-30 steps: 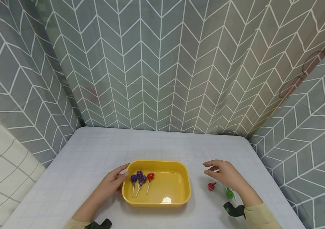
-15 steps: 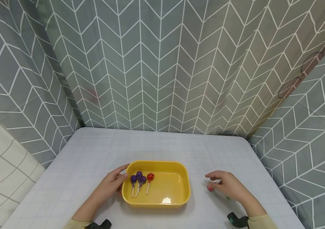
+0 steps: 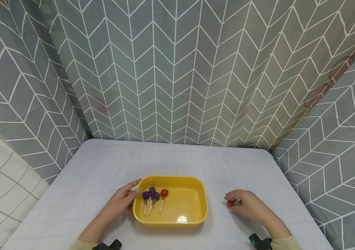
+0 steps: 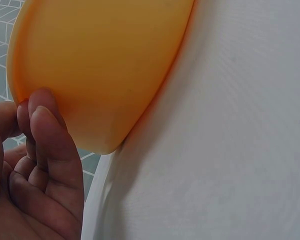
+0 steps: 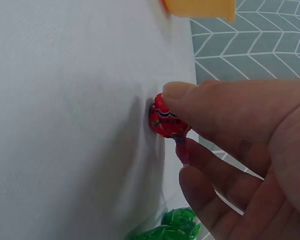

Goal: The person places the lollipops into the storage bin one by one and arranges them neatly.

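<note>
My left hand [image 3: 122, 199] grips the left end of a yellow tray [image 3: 193, 217], thumb over the rim and fingers along the outer wall. In the left wrist view the fingers curl at the edge of the tray [image 4: 115, 65]. To the tray's right, my right hand [image 3: 248, 205] pinches a red-wrapped lollipop [image 3: 230, 204] by its head, low over the white table. The right wrist view has the thumb on the head of the lollipop [image 5: 165, 119], with fingers by the neck of the wrapper. Most of its stick is hidden.
Inside the tray, to the left, lie several purple lollipops [image 3: 146, 195] and one red lollipop [image 3: 164, 193]. Green-wrapped candy [image 5: 177, 227] lies on the table below the right hand. Patterned grey curtains [image 3: 171, 69] stand behind the white table [image 3: 177, 156].
My right hand has come down and towards me onto the red lollipop, and its fingers have closed on it. It now hides the green candy in the head view. The left hand and tray stay put.
</note>
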Tool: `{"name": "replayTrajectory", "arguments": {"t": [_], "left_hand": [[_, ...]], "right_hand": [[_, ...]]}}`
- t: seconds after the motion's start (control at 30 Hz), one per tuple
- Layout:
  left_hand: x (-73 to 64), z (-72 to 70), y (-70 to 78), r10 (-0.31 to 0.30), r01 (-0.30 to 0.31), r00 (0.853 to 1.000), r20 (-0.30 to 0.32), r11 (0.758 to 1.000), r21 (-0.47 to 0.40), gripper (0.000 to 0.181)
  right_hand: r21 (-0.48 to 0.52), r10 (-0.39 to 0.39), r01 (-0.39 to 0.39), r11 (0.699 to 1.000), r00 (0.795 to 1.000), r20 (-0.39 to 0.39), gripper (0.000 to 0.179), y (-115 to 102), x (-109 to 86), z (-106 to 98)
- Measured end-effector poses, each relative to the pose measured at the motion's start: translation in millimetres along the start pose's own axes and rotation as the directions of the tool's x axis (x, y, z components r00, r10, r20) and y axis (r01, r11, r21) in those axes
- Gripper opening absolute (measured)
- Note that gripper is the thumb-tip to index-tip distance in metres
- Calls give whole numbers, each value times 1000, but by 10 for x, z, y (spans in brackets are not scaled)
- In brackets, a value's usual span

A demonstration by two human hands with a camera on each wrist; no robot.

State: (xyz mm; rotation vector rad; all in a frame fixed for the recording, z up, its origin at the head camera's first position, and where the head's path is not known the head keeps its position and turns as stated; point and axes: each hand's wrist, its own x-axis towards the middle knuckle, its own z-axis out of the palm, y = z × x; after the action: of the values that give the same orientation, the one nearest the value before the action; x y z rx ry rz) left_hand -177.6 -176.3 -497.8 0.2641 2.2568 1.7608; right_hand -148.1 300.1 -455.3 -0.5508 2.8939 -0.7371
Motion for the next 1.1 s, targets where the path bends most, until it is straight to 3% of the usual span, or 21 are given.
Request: {"name": "replayTrajectory", "arguments": {"t": [0.23, 0.6, 0.9, 1.1], "left_hand": [[5, 0, -12, -2, 2, 1000, -4, 1000, -2, 58], [-2, 6, -10, 9, -9, 1000, -10, 1000, 2, 56], [6, 9, -25, -4, 4, 1000, -10, 1000, 5, 55], [15, 6, -23, 2, -2, 1000, -9, 1000, 6, 56]], "right_hand": [[-27, -16, 17, 999, 1000, 19, 28, 25, 1, 22], [-42, 42, -41, 998, 999, 31, 26, -32, 15, 19], [-21, 51, -52, 998, 999, -17, 25, -115, 98, -30], [-16, -7, 6, 1000, 996, -94, 28, -157, 152, -76]]}}
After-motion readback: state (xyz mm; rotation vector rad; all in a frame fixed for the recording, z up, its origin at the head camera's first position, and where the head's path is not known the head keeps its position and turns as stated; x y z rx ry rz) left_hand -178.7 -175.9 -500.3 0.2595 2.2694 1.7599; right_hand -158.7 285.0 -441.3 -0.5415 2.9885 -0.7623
